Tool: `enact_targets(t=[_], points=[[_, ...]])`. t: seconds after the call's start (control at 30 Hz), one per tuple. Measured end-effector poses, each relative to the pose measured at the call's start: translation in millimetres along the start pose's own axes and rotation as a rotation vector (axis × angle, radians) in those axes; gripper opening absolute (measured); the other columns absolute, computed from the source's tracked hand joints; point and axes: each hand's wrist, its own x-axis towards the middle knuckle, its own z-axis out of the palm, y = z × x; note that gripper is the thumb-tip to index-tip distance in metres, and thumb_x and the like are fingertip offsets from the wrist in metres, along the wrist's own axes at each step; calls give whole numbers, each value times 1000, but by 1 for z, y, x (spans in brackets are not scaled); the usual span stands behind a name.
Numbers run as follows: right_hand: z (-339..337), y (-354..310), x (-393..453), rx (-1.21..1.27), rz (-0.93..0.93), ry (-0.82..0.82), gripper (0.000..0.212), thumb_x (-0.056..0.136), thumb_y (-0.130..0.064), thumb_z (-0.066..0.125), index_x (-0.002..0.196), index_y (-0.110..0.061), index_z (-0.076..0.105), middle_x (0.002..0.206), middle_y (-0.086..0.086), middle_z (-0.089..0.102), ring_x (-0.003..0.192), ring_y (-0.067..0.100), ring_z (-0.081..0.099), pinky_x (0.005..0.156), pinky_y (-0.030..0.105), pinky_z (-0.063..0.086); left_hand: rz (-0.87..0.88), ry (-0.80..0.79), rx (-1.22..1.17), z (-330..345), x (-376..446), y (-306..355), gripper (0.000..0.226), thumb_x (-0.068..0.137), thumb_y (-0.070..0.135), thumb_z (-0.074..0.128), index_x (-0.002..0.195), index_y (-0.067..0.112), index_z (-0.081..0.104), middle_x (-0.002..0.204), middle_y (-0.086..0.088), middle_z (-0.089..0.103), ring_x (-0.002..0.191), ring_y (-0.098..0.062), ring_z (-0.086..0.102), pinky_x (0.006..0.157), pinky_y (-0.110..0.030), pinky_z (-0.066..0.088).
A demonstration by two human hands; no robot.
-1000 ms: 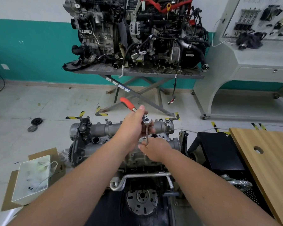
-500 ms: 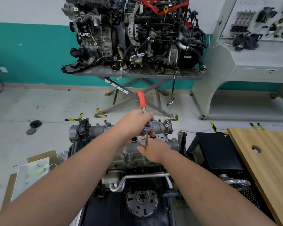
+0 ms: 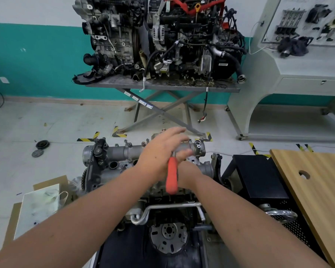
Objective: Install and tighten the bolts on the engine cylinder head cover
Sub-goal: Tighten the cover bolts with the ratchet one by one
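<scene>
The silver cylinder head cover [image 3: 128, 151] lies across the top of the engine [image 3: 168, 233] right in front of me. My left hand [image 3: 161, 151] sits over the head of a ratchet [image 3: 171, 176] and grips it, fingers blurred. The ratchet's orange handle points back toward me. Just under it, my right hand [image 3: 190, 172] holds the ratchet's extension bar at the cover's right end; its fingers and the bar are mostly covered by my left hand. Small bolts stand along the cover's far edge.
A black perforated stand [image 3: 259, 176] and a wooden tabletop [image 3: 317, 180] flank the engine on the right. A white box [image 3: 39, 206] on cardboard lies at the left. Beyond stand a second engine on a lift table [image 3: 162, 87] and a grey console [image 3: 298, 74].
The orange handle has swung round from pointing away at the upper left, past straight ahead, to pointing toward me. My left hand turned with it; my right hand has stayed put.
</scene>
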Motion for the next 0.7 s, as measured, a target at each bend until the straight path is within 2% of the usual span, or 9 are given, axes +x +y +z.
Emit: enact_targets(t=[0.03, 0.1, 0.17, 0.27, 0.33, 0.4, 0.5, 0.53, 0.7], points=[[0, 0, 1, -15, 2, -10, 36, 102, -27, 32, 113, -12, 63, 114, 12, 66, 107, 32, 62, 86, 39, 48, -131, 39, -146, 5, -2, 0, 55, 95, 53, 38, 123, 15, 66, 138, 8, 54, 126, -14, 54, 105, -44, 46], [1, 1, 3, -1, 34, -2, 34, 101, -33, 35, 107, -14, 63, 105, 11, 66, 97, 31, 62, 80, 38, 48, -310, 177, -417, 14, -2, 5, 49, 98, 51, 35, 130, 23, 61, 139, 13, 54, 119, -8, 60, 103, -41, 49], [2, 3, 4, 11, 52, 2, 29, 101, -32, 36, 92, -16, 58, 94, 8, 63, 87, 28, 59, 72, 38, 44, -490, 278, -690, 20, 2, 15, 39, 100, 50, 37, 124, 33, 63, 123, 14, 66, 101, -7, 69, 91, -40, 57], [3, 5, 1, 6, 44, -3, 26, 98, -24, 34, 78, -18, 49, 85, 2, 56, 82, 24, 52, 70, 35, 37, -710, 292, -940, 27, 9, 25, 32, 96, 54, 39, 99, 46, 70, 105, 10, 75, 91, -12, 71, 85, -37, 55], [3, 7, 0, 27, 56, 1, 31, 99, -26, 36, 70, -19, 46, 76, -2, 52, 78, 23, 50, 71, 35, 37, -801, 314, -1002, 27, 11, 26, 41, 97, 56, 39, 86, 36, 73, 95, 1, 77, 86, -16, 73, 80, -38, 52], [2, 6, -1, 47, 60, 9, 36, 101, -33, 35, 69, -22, 45, 74, -2, 53, 76, 21, 53, 71, 34, 40, -874, 343, -1072, 24, 15, 20, 44, 101, 52, 41, 87, 20, 68, 84, -7, 77, 78, -22, 74, 70, -33, 54], [1, 4, -3, 16, 14, -2, 39, 103, -41, 31, 85, -17, 57, 92, 5, 64, 90, 27, 60, 80, 38, 48, -952, 251, -1088, 13, 22, 11, 39, 102, 48, 46, 91, 13, 60, 75, -8, 74, 70, -24, 73, 53, -25, 53], [0, 3, -3, 6, 5, -5, 40, 103, -42, 31, 89, -17, 59, 97, 7, 65, 93, 28, 60, 83, 39, 49, -962, 191, -1073, 10, 24, 9, 38, 101, 47, 48, 93, 12, 59, 75, -8, 74, 70, -24, 73, 53, -24, 53], [2, 6, -4, 27, 5, -9, 34, 102, -45, 36, 84, -23, 54, 99, 5, 64, 97, 29, 58, 86, 38, 46, -899, -88, -988, -3, 29, 8, 33, 101, 42, 50, 93, 13, 62, 71, -7, 71, 68, -25, 72, 60, -25, 55]])
